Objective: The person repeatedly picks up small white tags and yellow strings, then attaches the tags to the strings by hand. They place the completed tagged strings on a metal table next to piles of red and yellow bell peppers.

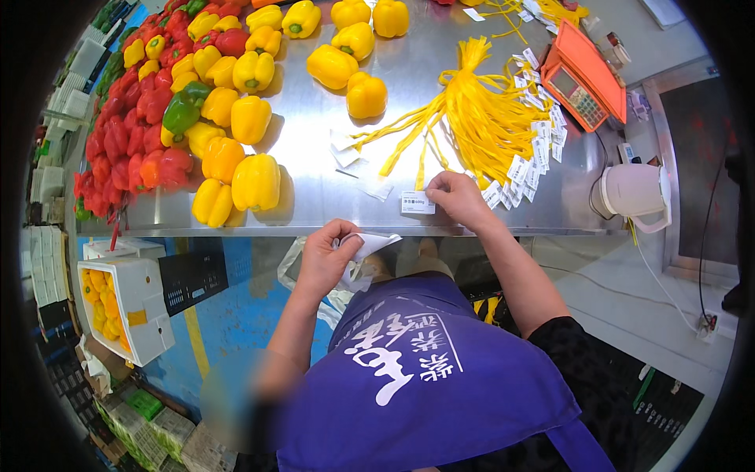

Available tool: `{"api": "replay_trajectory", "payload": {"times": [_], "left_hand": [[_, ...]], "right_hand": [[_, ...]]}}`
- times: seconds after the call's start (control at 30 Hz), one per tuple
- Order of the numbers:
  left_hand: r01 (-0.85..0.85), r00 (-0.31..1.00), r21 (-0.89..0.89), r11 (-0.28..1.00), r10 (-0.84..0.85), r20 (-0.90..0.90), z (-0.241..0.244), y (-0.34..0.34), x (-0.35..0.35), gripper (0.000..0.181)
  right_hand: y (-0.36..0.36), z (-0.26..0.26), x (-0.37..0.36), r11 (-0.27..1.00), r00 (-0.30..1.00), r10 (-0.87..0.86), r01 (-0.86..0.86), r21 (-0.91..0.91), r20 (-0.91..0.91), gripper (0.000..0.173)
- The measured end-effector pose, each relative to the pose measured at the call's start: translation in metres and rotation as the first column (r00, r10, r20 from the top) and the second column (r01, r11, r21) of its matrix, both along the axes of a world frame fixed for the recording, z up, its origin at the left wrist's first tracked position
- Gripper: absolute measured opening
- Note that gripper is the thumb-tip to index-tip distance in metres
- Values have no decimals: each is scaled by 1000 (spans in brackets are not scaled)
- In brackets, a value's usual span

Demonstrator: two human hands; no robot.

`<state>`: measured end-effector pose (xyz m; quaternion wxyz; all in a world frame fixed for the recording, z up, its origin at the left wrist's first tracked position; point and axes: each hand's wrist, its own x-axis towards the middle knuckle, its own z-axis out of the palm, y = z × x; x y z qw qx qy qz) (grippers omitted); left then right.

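My left hand (330,253) holds white paper labels or backing (374,243) over the table's front edge. At the front of the steel table, my right hand (457,197) has its thumb and fingers on the right end of a printed white label (417,202). That label meets the end of a yellow strap (421,171). Beyond my right hand lies a fanned bundle of yellow straps (481,112), many with white tags (540,147) at their ends. White slips (343,147) and a thin dark stick (347,173) rest left of the bundle.
Yellow bell peppers (255,182), red ones (124,135) and a green one (184,112) are heaped at left. An orange scale (581,82) stands at back right, a pale electric kettle (631,192) at right. Below left is a foam box (150,307) of yellow peppers.
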<state>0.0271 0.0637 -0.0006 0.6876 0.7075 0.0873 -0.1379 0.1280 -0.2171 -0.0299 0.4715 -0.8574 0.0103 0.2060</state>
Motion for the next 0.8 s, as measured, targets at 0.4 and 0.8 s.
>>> {"api": "replay_trajectory", "payload": {"times": [0.4,0.8], "left_hand": [[8,1000,159,987,-12,27,3,11,-5,7],[154,891,601,784,-374,259,20,15,0,11]], "right_hand": [[26,8,-22,793,913,230,24,-609,337,23],[71,-5,16,957,914,198,-103,-271,353,23]]}}
